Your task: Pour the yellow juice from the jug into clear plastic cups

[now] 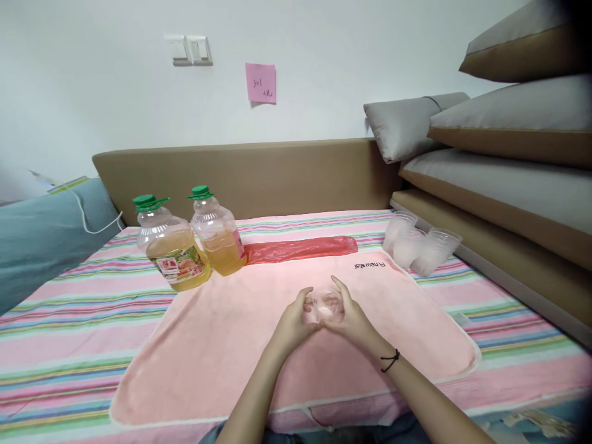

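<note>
My left hand [297, 319] and my right hand [348, 314] are cupped together around a clear plastic thing [324, 306]. It is see-through and shiny, with fingers showing through it; whether it is a cup, a lid or a bag I cannot tell. Both thumbs point upward and away from me, and the heels of the hands nearly meet on the near side. Below them lies a pink cloth [222, 357] with dark lettering at its far right. A dark cord bracelet [390, 361] circles my right wrist.
Two large bottles with green caps, one [173, 250] nearer and another [218, 237] behind, hold yellow liquid at left. A red plastic bag [300, 248] lies flat at the far edge. Several translucent cups [435, 251] stand at right, beside stacked cushions [513, 179].
</note>
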The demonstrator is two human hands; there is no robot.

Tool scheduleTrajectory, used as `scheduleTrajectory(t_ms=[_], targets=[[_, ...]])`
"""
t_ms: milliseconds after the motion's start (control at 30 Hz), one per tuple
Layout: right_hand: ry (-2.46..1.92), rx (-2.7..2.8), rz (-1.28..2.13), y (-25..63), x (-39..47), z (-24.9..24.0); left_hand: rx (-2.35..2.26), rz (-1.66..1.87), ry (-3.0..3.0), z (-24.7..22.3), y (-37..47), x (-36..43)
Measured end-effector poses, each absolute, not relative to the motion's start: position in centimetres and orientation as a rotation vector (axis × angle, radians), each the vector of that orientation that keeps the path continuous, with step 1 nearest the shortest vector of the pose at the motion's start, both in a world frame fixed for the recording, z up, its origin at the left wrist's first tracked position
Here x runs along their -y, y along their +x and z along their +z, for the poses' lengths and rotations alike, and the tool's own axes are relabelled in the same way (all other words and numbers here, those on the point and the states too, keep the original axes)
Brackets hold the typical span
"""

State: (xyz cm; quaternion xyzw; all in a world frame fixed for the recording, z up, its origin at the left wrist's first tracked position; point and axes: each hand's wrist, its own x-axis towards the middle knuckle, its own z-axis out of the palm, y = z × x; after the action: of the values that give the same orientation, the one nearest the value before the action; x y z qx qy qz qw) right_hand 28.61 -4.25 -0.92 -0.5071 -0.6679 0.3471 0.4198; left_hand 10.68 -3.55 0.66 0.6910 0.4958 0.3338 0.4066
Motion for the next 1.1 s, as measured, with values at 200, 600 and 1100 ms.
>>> scheduleTrajectory(t_ms=[200, 600, 1100], targets=[[-1.223, 1.707, 0.883, 29.0, 4.3, -1.8, -1.262, 0.819, 1.733, 0.9, 10.5, 3.5], [-1.212, 1.712, 0.924, 28.9, 3.6, -3.8, -1.285, 0.88, 1.693, -0.9, 11.2, 4.1], [-1.438, 1.732, 0.571, 35.0, 2.2, -3.2, -1.329, 1.343, 1.347, 2.8, 5.0, 3.6]])
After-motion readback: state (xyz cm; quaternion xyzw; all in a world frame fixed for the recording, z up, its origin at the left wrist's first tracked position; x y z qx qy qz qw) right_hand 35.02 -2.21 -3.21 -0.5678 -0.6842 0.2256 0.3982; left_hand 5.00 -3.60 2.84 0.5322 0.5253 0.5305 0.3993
